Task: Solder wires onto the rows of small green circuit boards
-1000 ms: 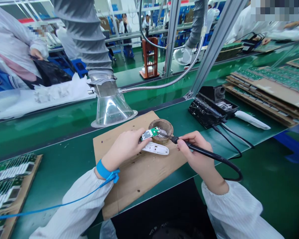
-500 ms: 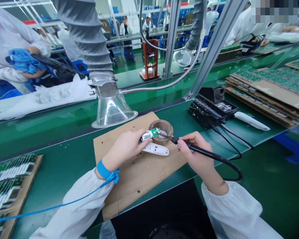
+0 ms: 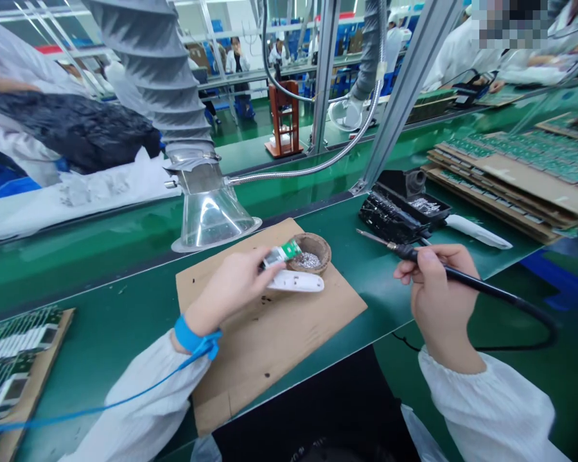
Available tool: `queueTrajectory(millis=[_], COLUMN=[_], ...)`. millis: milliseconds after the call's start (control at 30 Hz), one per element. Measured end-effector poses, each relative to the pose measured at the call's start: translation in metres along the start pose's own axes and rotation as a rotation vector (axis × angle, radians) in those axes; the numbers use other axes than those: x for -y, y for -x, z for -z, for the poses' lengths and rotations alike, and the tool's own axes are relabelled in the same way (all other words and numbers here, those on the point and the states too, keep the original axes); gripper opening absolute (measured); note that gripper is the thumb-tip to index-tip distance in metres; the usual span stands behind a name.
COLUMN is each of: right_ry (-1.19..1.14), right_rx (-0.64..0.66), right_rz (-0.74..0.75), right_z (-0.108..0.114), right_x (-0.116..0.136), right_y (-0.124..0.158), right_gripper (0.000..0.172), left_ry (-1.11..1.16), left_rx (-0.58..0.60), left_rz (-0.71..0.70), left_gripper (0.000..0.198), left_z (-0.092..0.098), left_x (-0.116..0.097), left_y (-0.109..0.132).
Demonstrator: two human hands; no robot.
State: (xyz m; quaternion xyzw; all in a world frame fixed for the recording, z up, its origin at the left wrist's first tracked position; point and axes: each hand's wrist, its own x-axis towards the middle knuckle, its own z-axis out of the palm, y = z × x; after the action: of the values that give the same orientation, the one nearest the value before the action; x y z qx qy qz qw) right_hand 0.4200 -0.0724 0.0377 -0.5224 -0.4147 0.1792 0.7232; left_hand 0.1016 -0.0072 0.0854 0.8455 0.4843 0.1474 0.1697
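1. At the far left, a cardboard tray of circuit boards point(image 3: 9, 359) is cut off by the frame edge, so I can't count them.
2. The left hand point(image 3: 231, 285) wears a blue wrist strap point(image 3: 189, 335). Its fingers point(image 3: 264, 269) pinch the small green circuit board point(image 3: 283, 253) above the cardboard sheet point(image 3: 270, 333) on the table point(image 3: 115, 308). The board sits where it did a second ago, at the rim of the pot.
3. A white plastic shell point(image 3: 296, 281) lies just below the board. The fingers hide the board's near end, so I can't tell whether the two touch.
4. The brown solder pot point(image 3: 324, 247) holds grey dross, and nothing is over it now.
5. The soldering iron point(image 3: 467, 279) is what changed. The right hand point(image 3: 438, 292), fingers wrapped around the handle, has swung it out to the right. Its tip, which was on the board, is now well clear and near the black iron stand point(image 3: 395, 208), so I judge no heat is on the board.
6. The board's joints are too small for me to make out.
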Motion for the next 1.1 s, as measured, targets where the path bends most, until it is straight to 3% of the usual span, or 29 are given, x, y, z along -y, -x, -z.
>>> queueTrajectory(millis=[67,267,900,1100], right_ry=[0.003,0.015,0.007,0.160], right_rx=[0.007,0.048,0.236,0.162], right_rz=[-0.006,-0.043,-0.065,-0.082], right_z=[0.002,-0.001,-0.009,-0.009], right_x=[-0.002,-0.008,-0.009,-0.006], right_y=[0.001,0.007,0.023,0.024], right_gripper=[0.018,0.023,0.019,0.019], left_ry=[0.008,-0.013,-0.068,0.029], left_rx=[-0.096,0.050,0.062,0.064], left_rz=[0.008,0.006,0.001,-0.006], left_gripper=[0.038,0.033,0.030,0.033], left_z=[0.005,-0.002,-0.014,-0.019], left_x=[-0.001,-0.005,-0.001,0.001], left_y=[0.001,0.001,-0.001,-0.005])
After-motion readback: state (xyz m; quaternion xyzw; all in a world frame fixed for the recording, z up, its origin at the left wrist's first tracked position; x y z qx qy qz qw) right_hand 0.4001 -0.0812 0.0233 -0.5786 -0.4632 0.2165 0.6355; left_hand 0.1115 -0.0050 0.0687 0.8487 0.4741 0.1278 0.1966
